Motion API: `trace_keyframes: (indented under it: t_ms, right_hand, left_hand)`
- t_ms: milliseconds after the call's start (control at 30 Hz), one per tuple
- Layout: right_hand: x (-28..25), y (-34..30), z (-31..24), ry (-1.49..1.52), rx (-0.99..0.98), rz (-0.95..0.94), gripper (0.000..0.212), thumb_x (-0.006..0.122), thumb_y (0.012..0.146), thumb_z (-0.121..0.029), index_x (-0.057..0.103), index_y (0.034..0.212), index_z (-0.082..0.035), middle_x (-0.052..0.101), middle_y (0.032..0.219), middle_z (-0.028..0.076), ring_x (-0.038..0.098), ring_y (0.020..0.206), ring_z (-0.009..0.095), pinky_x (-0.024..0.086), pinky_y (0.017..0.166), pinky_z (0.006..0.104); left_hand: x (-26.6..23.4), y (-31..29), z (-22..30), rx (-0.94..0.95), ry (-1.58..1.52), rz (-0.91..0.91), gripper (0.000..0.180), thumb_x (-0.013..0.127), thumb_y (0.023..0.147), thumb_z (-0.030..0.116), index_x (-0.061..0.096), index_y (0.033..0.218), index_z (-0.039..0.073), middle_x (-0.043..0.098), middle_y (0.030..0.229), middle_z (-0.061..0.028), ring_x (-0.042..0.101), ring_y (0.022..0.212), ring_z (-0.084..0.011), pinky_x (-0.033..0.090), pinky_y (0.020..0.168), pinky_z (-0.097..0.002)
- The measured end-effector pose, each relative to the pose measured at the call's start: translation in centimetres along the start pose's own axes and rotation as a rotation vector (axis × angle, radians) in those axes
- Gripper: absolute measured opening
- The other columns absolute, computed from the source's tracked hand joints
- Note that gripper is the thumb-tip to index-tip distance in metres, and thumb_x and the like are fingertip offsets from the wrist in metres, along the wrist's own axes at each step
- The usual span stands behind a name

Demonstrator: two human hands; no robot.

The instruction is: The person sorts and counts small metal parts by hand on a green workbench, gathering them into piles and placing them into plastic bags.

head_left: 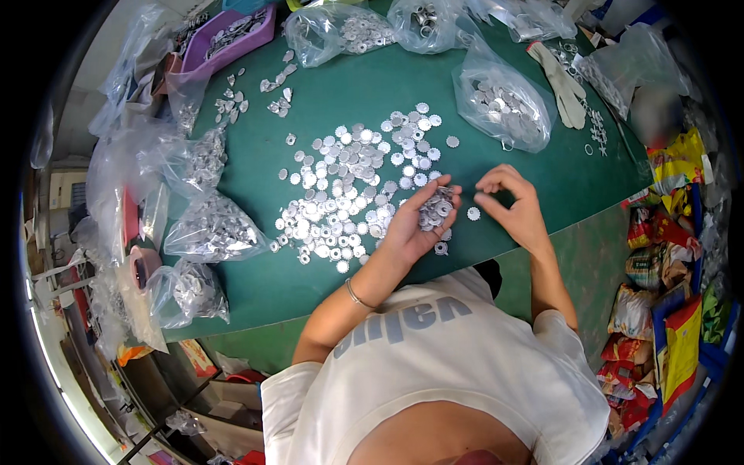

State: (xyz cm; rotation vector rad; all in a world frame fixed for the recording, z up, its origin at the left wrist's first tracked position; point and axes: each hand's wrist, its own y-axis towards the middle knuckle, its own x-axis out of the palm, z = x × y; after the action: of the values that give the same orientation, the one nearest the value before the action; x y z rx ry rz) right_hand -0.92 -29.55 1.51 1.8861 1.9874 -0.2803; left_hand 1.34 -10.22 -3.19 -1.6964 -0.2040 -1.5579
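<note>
Scalloped metal discs (356, 159) lie loosely spread over the middle of the green table (263, 170), many with a round centre mark. My left hand (411, 232) cups a pile of the same discs (436, 211) in its palm, fingers curled up around them. To its right, my right hand (511, 203) hovers over the table with bent fingers and thumb apart, and nothing shows between them. One loose disc (473, 213) rests just below its fingertips. Another disc (441, 249) lies by the heel of my left hand.
Clear bags of metal parts (217, 229) line the left edge. A purple bin (225, 39) stands far left, near small loose metal pieces (231, 105). A bag of discs (504, 108) and a white glove (562, 85) lie far right. Colourful packages (639, 310) are stacked beyond the table's right.
</note>
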Motion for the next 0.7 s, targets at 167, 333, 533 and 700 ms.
trace_keyframes:
  t_ms: [167, 333, 533, 700]
  right_hand:
    - [0.9, -2.4, 1.5, -0.508, -0.126, -0.048, 0.025, 0.071, 0.068, -0.007, 0.058, 0.089, -0.003, 0.05, 0.087, 0.009, 0.051, 0.081, 0.028, 0.043, 0.073, 0.0346]
    - [1.2, -1.8, 4.0, -0.444, -0.227, 0.137, 0.011, 0.067, 0.075, -0.006, 0.061, 0.083, -0.001, 0.055, 0.078, 0.006, 0.053, 0.067, 0.022, 0.043, 0.061, 0.031]
    - [2.5, -0.7, 2.2, 0.65, 0.392, 0.135, 0.012, 0.058, 0.087, -0.007, 0.065, 0.091, 0.003, 0.058, 0.072, -0.001, 0.046, 0.059, 0.004, 0.034, 0.052, 0.0191]
    - [3.1, -0.3, 2.3, 0.637, 0.46, 0.1, 0.013, 0.059, 0.087, -0.008, 0.065, 0.093, 0.002, 0.059, 0.072, 0.001, 0.046, 0.058, 0.004, 0.035, 0.052, 0.0194]
  left_hand:
    - [1.0, -0.7, 0.5, 0.082, 0.134, 0.11, 0.028, 0.054, 0.089, 0.013, 0.052, 0.116, 0.004, 0.057, 0.116, -0.0125, 0.06, 0.096, -0.0214, 0.056, 0.072, -0.0291]
    - [1.7, -1.2, 0.5, 0.067, 0.307, 0.19, 0.032, 0.053, 0.089, 0.013, 0.05, 0.119, 0.001, 0.056, 0.119, -0.0132, 0.06, 0.098, -0.0214, 0.055, 0.077, -0.0306]
    - [1.7, -1.0, -0.4, -0.001, 0.231, 0.133, 0.034, 0.052, 0.09, 0.017, 0.051, 0.118, -0.002, 0.06, 0.111, -0.0137, 0.06, 0.1, -0.0244, 0.052, 0.086, -0.0346]
    - [0.4, -1.1, -0.1, -0.003, 0.215, 0.135, 0.031, 0.052, 0.09, 0.017, 0.05, 0.114, -0.002, 0.057, 0.098, -0.0096, 0.056, 0.08, -0.016, 0.048, 0.057, -0.0219]
